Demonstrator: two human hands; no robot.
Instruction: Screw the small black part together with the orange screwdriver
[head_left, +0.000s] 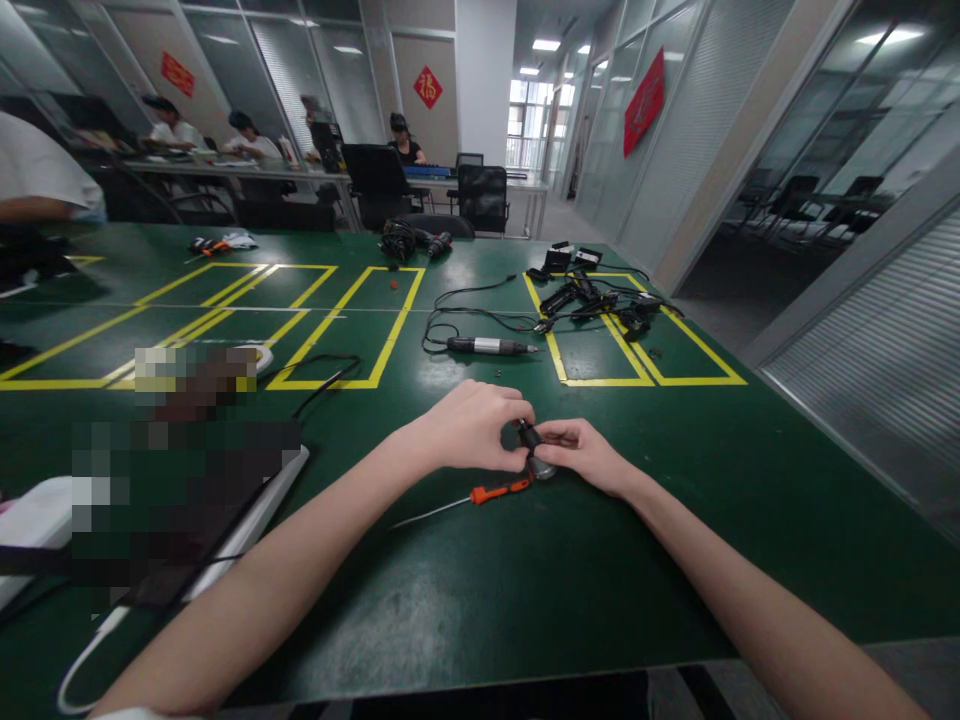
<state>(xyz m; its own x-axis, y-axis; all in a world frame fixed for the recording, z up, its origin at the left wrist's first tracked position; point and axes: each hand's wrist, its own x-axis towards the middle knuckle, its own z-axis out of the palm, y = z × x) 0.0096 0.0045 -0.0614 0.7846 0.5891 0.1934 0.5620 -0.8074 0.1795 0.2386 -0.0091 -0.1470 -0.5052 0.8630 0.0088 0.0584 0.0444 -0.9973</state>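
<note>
Both hands are at a small black part point(531, 437) with a rounded grey end point(541, 468), just above the green table; its exact kind is not clear. My left hand point(480, 425) arches over from the left, with thumb and fingers closed around the part's upper end. From the other side, my right hand point(583, 455) pinches its lower end. Directly below my left hand lies a screwdriver point(491, 492) with an orange and black handle, its thin shaft pointing left. Beyond my hands rests an electric screwdriver point(491, 346) with a black and silver body and a cord.
A tangle of black parts and cables point(592, 300) lies at the back right of the table point(465, 610). More black gear point(412, 240) sits at the far edge. Yellow tape point(397, 330) marks out rectangles. Blurred items and a white cable point(82, 670) occupy the left; several people sit farther back.
</note>
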